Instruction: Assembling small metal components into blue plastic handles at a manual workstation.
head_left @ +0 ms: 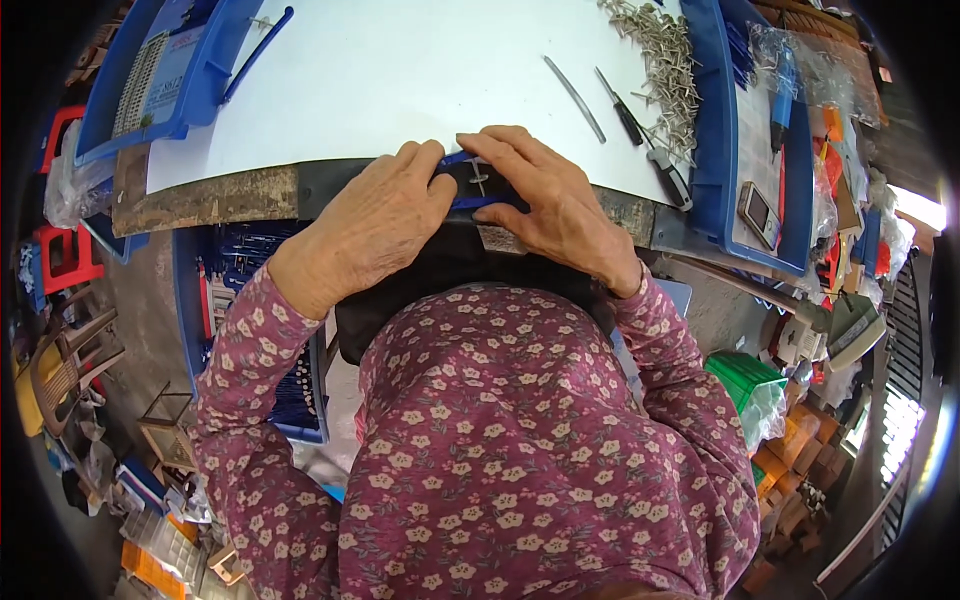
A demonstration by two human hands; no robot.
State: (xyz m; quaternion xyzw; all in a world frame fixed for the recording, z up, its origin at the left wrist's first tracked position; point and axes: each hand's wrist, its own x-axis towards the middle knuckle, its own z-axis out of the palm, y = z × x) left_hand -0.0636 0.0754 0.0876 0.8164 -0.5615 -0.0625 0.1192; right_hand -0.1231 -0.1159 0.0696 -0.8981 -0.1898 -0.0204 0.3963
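Note:
At the front edge of the table, my left hand (375, 220) and my right hand (560, 200) grip a blue two-armed piece (470, 202) from either side. Between its two blue arms sits a small silver metal part (479, 178) with a crossbar. Fingers of both hands are bent round its ends, so those ends are hidden. A white sheet (400, 80) covers the table beyond. On it, to the right, lie a curved grey strip (575, 100), a slim black-handled tool (628, 120) and a screwdriver with a grey and black handle (668, 178).
Small silver metal pins (665, 75) are heaped at the far right. Blue trays stand at the left (185, 115) and right (712, 140); a phone (760, 213) lies in the right one. A blue rod (258, 55) rests far left. Below is a bin (310, 400) of blue parts.

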